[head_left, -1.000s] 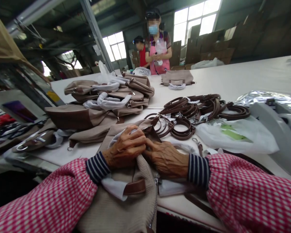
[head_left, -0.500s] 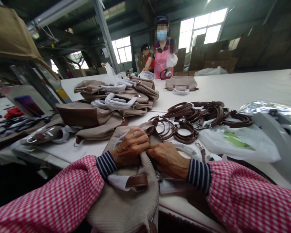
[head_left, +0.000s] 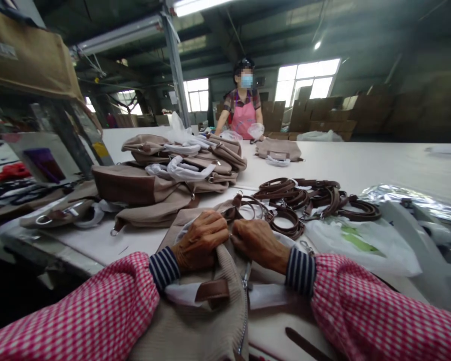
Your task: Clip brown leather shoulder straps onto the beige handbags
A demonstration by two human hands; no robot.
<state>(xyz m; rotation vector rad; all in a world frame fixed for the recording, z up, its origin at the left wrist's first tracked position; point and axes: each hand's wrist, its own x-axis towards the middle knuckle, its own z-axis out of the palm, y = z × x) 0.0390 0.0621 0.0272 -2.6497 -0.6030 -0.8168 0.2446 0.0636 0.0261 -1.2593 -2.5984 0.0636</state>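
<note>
A beige corded handbag (head_left: 195, 323) with brown leather trim lies in front of me, its metal zipper (head_left: 243, 313) running down the right side. My left hand (head_left: 202, 239) is closed on the upper edge of the bag's opening. Close beside it my right hand (head_left: 261, 243) is also closed, knuckles up, gripping the opposite edge by the opening; its fingertips are hidden. A leather handle end (head_left: 213, 292) with white wrapping shows below my left hand. More white wrapping (head_left: 272, 295) lies below my right wrist.
Beige bags (head_left: 124, 183) are piled at left. Coiled brown straps (head_left: 285, 198) lie ahead on the white table (head_left: 379, 160), near a plastic bag (head_left: 398, 255) with green pieces. A flat bag (head_left: 278, 149) lies farther off, before a person in a pink apron (head_left: 243, 120).
My view has tilted up slightly. Both hands stay closed at the bag's opening, with the right fist a little apart from the left. A dark strap end now shows at the lower right.
</note>
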